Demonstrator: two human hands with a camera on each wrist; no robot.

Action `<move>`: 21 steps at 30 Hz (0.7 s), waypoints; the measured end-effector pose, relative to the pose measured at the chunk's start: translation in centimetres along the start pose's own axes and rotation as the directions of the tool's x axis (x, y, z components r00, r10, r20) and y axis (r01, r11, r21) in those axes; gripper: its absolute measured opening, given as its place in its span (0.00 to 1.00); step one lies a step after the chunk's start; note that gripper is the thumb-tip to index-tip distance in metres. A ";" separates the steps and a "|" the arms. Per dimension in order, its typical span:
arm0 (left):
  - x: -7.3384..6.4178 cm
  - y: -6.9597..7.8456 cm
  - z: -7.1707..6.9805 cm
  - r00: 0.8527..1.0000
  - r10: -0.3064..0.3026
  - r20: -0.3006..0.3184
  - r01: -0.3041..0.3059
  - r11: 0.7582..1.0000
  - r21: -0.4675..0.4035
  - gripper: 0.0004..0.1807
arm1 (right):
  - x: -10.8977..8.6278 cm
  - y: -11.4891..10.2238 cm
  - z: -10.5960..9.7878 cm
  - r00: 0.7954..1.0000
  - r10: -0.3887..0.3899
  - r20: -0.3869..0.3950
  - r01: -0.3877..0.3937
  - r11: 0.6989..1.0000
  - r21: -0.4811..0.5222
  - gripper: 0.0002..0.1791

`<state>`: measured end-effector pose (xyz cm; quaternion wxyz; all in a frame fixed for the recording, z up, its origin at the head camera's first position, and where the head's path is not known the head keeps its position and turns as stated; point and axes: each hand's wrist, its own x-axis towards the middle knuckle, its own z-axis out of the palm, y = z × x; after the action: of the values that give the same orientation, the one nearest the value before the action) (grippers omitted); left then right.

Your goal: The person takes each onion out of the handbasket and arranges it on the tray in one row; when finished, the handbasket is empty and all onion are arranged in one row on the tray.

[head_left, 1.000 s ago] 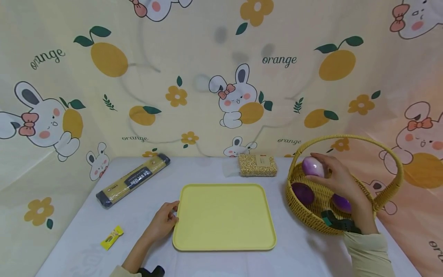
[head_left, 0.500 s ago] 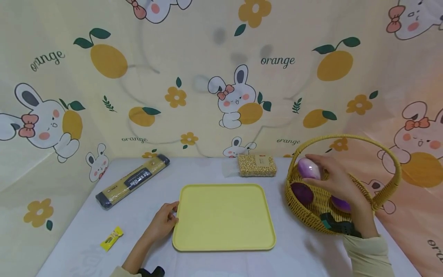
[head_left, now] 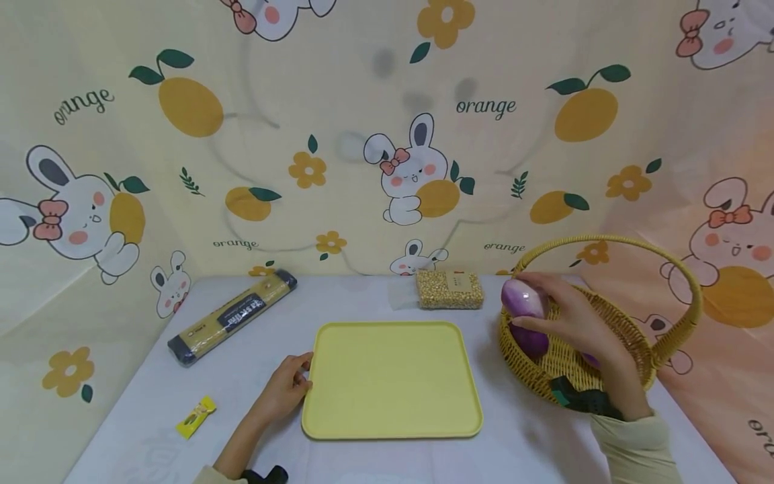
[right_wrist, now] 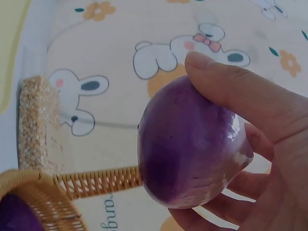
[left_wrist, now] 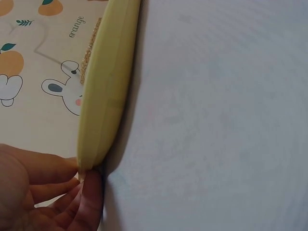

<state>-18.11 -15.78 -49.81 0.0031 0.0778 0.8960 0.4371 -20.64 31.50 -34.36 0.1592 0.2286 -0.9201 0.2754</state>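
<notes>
My right hand (head_left: 571, 316) holds a shiny purple onion (head_left: 521, 297) above the left side of the wicker basket (head_left: 517, 363). In the right wrist view, the thumb lies over the top of the onion (right_wrist: 185, 144) and the fingers curl beneath it. Inside the basket a darker purple onion (head_left: 532, 341) sits just below the held one. Another purple piece (head_left: 590, 360) is mostly hidden by my wrist. My left hand (head_left: 282, 388) pinches the left rim of the yellow tray (head_left: 393, 380); thumb and fingers meet at its edge in the left wrist view.
At the back stands a vacuum pack of grain (head_left: 450, 289). A long noodle packet (head_left: 232, 316) lies at the back left, and a small yellow wrapped snack (head_left: 196, 417) at the front left. The basket's tall handle (head_left: 611, 238) arches over my right hand.
My right hand has moved left and slightly down with the onion, from over the basket's middle to its left rim. The left hand stays on the tray.
</notes>
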 end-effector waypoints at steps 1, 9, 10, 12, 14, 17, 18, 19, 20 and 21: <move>0.0 0.0 0.0 1.000 -0.001 0.000 0.001 1.000 0.001 0.28 | 0.0 -0.1 0.1 1.000 0.003 0.003 -0.003 1.000 -0.002 0.40; -0.2 0.2 -0.1 1.000 0.017 0.000 -0.017 1.000 -0.016 0.28 | 0.6 -1.1 1.0 0.999 -0.035 0.007 0.035 0.999 0.009 0.41; -0.2 0.1 -0.1 1.000 0.016 0.000 -0.016 1.000 -0.016 0.29 | 0.7 -1.2 1.1 0.999 -0.037 0.006 0.037 0.999 0.012 0.41; -0.2 0.0 0.0 1.000 0.014 0.003 -0.014 1.000 -0.016 0.29 | 0.7 -1.4 1.4 0.999 -0.037 0.007 0.037 0.999 0.013 0.42; -0.2 -0.1 0.0 1.000 0.011 0.003 -0.011 1.000 -0.016 0.28 | 0.8 -1.6 1.7 0.999 -0.034 0.006 0.034 0.999 0.026 0.42; -0.3 0.0 -0.1 1.000 0.018 -0.005 -0.018 1.000 -0.008 0.28 | 0.9 -1.9 2.0 0.999 -0.036 0.003 0.036 0.998 0.042 0.41; -0.3 0.0 -0.1 1.000 0.023 -0.009 -0.023 1.000 -0.005 0.28 | 0.9 -1.9 2.1 0.999 -0.039 0.000 0.039 0.998 0.047 0.41; -0.3 0.0 -0.1 0.999 0.039 -0.014 -0.039 0.999 0.006 0.28 | 1.0 -2.0 2.3 0.999 -0.043 -0.003 0.043 0.998 0.053 0.41; -0.3 0.0 -0.1 0.999 0.046 -0.018 -0.045 0.999 0.009 0.28 | 1.1 -2.0 2.4 0.999 -0.053 -0.004 0.053 0.997 0.059 0.41; -0.3 0.0 -0.1 0.998 0.052 -0.020 -0.051 0.999 0.010 0.28 | 1.3 -1.9 2.6 0.998 -0.062 -0.004 0.062 0.996 0.062 0.40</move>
<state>-17.85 -15.87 -49.74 -0.0178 0.0964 0.8957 0.4337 -21.15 28.12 -35.07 0.1613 0.2616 -0.9033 0.2992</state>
